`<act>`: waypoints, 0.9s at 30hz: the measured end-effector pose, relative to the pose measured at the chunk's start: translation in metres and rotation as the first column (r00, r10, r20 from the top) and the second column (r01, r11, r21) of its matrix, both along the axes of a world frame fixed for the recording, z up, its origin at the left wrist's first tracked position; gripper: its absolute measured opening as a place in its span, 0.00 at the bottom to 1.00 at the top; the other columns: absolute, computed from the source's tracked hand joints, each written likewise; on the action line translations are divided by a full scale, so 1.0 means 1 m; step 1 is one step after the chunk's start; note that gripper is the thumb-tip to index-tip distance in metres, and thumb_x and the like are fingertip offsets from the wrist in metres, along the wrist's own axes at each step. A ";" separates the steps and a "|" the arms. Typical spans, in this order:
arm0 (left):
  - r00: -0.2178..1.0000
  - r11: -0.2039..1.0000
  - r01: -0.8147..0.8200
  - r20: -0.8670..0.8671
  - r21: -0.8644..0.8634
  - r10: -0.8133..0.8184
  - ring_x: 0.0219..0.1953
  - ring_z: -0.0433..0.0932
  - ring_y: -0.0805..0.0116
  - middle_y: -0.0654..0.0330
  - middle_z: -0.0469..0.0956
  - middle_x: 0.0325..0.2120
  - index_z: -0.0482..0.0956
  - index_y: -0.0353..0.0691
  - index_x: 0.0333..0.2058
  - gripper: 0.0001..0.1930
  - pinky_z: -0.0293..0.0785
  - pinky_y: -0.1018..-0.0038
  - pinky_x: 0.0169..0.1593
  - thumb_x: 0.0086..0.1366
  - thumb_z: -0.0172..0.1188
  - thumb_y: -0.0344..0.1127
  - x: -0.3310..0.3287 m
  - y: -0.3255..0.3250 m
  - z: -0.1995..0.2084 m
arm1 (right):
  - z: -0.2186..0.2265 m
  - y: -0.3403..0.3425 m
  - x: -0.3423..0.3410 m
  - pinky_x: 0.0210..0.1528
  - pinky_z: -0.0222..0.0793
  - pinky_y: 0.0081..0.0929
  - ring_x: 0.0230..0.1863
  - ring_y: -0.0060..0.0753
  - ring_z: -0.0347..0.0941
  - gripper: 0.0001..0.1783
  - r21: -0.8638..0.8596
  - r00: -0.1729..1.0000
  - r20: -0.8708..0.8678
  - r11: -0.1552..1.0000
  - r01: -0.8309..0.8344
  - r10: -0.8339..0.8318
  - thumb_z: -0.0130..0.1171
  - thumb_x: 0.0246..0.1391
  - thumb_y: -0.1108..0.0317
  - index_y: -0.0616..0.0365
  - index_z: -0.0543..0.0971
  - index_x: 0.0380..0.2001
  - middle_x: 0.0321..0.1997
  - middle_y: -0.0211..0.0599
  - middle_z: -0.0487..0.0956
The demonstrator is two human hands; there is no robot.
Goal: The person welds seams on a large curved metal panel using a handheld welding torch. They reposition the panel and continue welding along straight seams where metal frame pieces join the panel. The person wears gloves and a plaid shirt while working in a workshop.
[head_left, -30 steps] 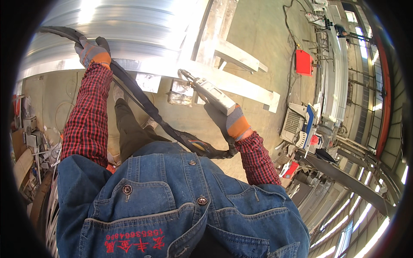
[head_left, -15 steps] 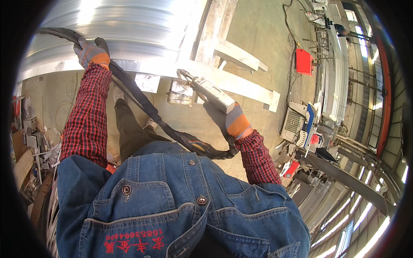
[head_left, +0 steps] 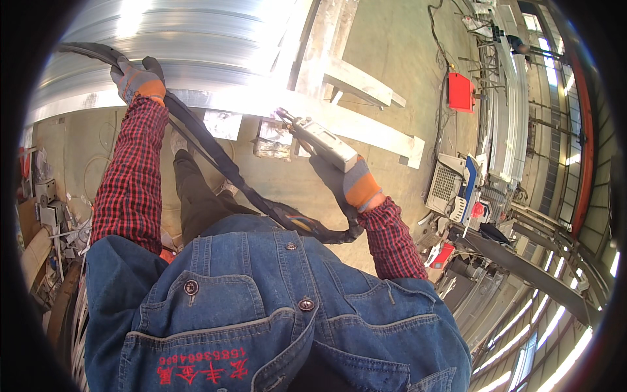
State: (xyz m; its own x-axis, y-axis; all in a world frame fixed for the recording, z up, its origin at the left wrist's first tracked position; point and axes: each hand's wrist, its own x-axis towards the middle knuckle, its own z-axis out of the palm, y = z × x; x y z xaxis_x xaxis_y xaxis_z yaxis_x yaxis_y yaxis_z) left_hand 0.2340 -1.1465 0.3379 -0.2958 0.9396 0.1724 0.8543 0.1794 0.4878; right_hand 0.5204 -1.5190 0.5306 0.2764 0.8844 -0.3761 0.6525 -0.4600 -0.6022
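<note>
My right hand [head_left: 361, 186], in a grey and orange glove, is closed round the grip of a silver hand-held laser welding gun [head_left: 330, 145]. The gun's nozzle meets the near edge of a shiny ribbed metal panel [head_left: 189, 62], and a small purplish glow shows at its tip. At left, my gloved left hand [head_left: 140, 83] grips a black sleeved cable [head_left: 222, 163] over the panel's edge. From there the cable sags past my waist and comes up to the gun's handle.
Pale metal beams [head_left: 385, 134] form a frame right of the panel. Under its edge sits a wrapped block [head_left: 273, 140]. A red box [head_left: 461, 92] and a white and blue machine [head_left: 449, 183] stand on the floor at right. Far off at upper right is another person [head_left: 519, 46].
The gun's nozzle has shifted slightly right along the edge, and a purplish glow now shows at its tip. My left hand stays nearly still on the cable.
</note>
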 end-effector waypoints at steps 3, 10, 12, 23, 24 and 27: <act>0.996 0.999 0.008 0.084 0.050 -0.012 0.60 0.81 0.39 0.35 0.68 0.67 0.71 0.41 0.72 0.37 0.80 0.56 0.63 0.70 0.65 0.53 -0.001 0.001 0.001 | 0.001 -0.002 0.000 0.62 0.77 0.33 0.59 0.36 0.84 0.26 -0.013 1.000 -0.010 1.000 0.015 -0.015 0.68 0.67 0.66 0.63 0.81 0.65 0.59 0.47 0.88; 0.988 0.999 -0.023 0.149 -0.034 0.027 0.56 0.83 0.55 0.48 0.68 0.65 0.65 0.45 0.76 0.35 0.84 0.64 0.59 0.72 0.64 0.38 -0.001 0.002 0.000 | 0.005 -0.007 -0.002 0.42 0.79 0.31 0.38 0.27 0.80 0.25 -0.004 0.997 -0.051 0.998 0.066 -0.066 0.68 0.68 0.63 0.59 0.81 0.66 0.45 0.40 0.89; 0.988 0.999 -0.022 0.154 -0.029 0.026 0.56 0.83 0.54 0.48 0.68 0.64 0.65 0.45 0.75 0.35 0.84 0.64 0.59 0.72 0.64 0.37 -0.001 0.002 0.001 | 0.006 -0.009 -0.002 0.36 0.78 0.31 0.32 0.25 0.77 0.25 -0.021 0.996 -0.042 0.997 0.079 -0.080 0.68 0.68 0.62 0.58 0.82 0.65 0.40 0.38 0.88; 1.000 1.000 0.001 0.007 0.016 -0.001 0.60 0.82 0.44 0.39 0.68 0.67 0.65 0.42 0.76 0.37 0.82 0.58 0.63 0.73 0.61 0.49 0.000 0.001 -0.001 | 0.005 -0.016 0.000 0.29 0.75 0.30 0.27 0.22 0.76 0.24 -0.005 0.995 -0.025 0.995 0.100 -0.100 0.69 0.67 0.59 0.58 0.83 0.61 0.31 0.33 0.85; 1.000 1.000 0.005 0.017 0.024 -0.005 0.60 0.81 0.42 0.37 0.67 0.68 0.66 0.42 0.75 0.37 0.81 0.57 0.63 0.73 0.62 0.51 0.000 0.001 -0.001 | 0.006 -0.017 0.000 0.29 0.75 0.30 0.27 0.21 0.76 0.24 -0.005 0.993 -0.046 0.994 0.107 -0.108 0.69 0.67 0.59 0.58 0.83 0.61 0.31 0.33 0.85; 0.999 0.999 0.008 0.040 0.037 -0.010 0.61 0.80 0.37 0.32 0.65 0.70 0.69 0.42 0.73 0.38 0.79 0.55 0.65 0.72 0.64 0.55 -0.001 0.002 -0.002 | 0.007 -0.019 0.000 0.28 0.75 0.29 0.26 0.20 0.76 0.24 -0.033 0.990 -0.063 0.991 0.127 -0.129 0.69 0.67 0.60 0.58 0.83 0.62 0.30 0.32 0.85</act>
